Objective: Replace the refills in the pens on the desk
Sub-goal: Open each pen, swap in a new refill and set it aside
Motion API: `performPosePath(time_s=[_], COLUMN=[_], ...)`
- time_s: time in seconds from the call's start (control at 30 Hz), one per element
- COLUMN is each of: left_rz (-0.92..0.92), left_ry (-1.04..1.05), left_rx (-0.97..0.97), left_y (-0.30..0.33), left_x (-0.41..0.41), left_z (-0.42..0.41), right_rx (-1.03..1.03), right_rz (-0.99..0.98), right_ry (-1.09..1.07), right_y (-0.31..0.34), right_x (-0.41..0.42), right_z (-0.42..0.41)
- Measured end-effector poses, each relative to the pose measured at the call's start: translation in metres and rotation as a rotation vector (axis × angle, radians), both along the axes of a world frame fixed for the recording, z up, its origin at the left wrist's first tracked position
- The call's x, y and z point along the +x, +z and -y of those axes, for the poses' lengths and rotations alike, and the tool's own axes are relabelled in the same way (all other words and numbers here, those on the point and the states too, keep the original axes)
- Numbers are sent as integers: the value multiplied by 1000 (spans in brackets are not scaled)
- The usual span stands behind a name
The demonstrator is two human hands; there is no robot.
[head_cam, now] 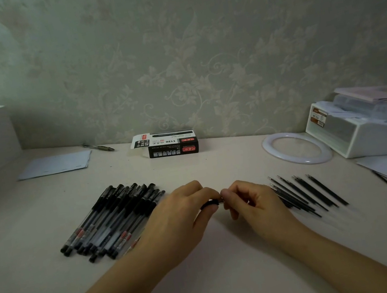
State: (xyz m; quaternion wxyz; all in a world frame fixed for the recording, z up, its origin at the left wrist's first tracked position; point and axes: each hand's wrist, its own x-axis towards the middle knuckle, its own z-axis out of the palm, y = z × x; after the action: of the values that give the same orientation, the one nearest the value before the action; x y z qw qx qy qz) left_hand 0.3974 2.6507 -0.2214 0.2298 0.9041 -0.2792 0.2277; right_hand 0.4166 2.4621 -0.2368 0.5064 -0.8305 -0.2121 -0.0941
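Both hands (218, 200) grip one pen (210, 203) between pens (112, 220) and refills (303, 191)

Dim, greenish light; soft focus, with wide-angle bending at the edges.

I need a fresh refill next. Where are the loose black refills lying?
In the head view, the loose black refills lie fanned on the pale desk, just right of the right hand, in front of the white ring.
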Motion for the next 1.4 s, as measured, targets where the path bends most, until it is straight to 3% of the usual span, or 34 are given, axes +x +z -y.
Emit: performPosePath(time_s=[1.4], left_rz=[-34], left_ry=[-14], left_rx=[-61], left_y=[0], left_x=[0], left_z=[1], right_rx=[-10], right_rz=[-8], right_ry=[53], right_y=[0], right_x=[-1], right_z=[1])
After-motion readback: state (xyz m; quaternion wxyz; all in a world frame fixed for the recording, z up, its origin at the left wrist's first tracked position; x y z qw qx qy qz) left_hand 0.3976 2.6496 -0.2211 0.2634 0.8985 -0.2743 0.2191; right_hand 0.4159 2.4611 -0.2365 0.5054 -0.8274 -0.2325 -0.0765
